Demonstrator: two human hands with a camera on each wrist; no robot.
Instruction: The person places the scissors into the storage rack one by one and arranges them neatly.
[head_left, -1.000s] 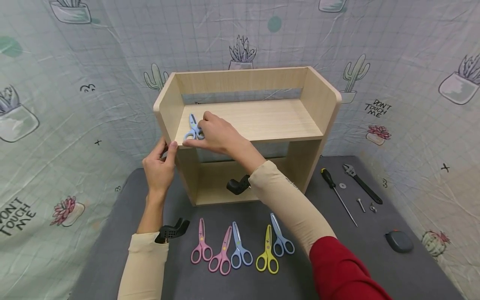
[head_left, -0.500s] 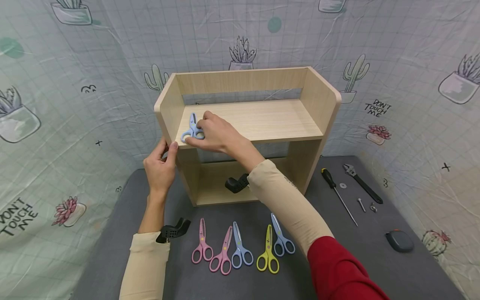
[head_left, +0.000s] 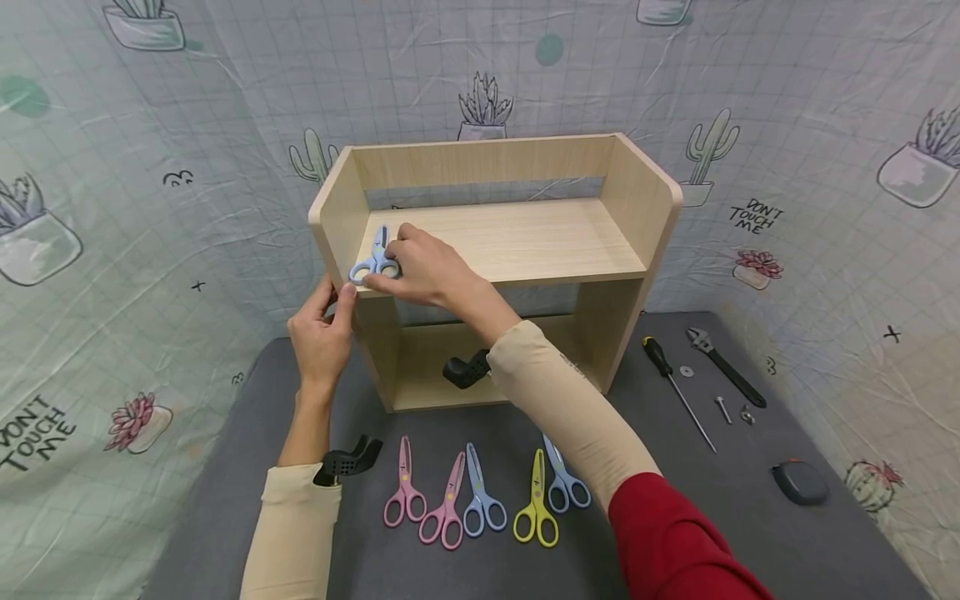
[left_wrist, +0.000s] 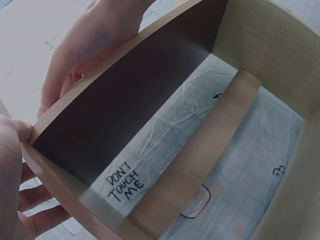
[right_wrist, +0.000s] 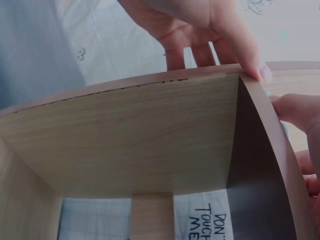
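A pair of light blue scissors [head_left: 380, 243] lies at the left end of the upper board of a pale wooden shelf [head_left: 540, 237], blades pointing to the back. My right hand [head_left: 431, 268] pinches it by the handle loops, thumb at the front edge of the board. My left hand [head_left: 321, 337] grips the shelf's left side panel [head_left: 339, 218], thumb on the front corner and fingers behind. In the left wrist view the right hand [left_wrist: 97, 42] reaches over the board, hiding the scissors. The right wrist view shows the left hand's fingers [right_wrist: 202, 54] outside the panel.
In front of the shelf lie two pink scissors [head_left: 405, 483], more blue scissors [head_left: 480, 492] and yellow scissors [head_left: 536, 500]. To the right are a screwdriver [head_left: 667, 371], an adjustable wrench [head_left: 723, 367], a washer [head_left: 686, 372], a bolt [head_left: 723, 410] and a dark rounded case [head_left: 799, 483].
My right hand has slid the blue scissors a little to the left along the upper board, toward the side panel. The left hand keeps its grip in the same place.
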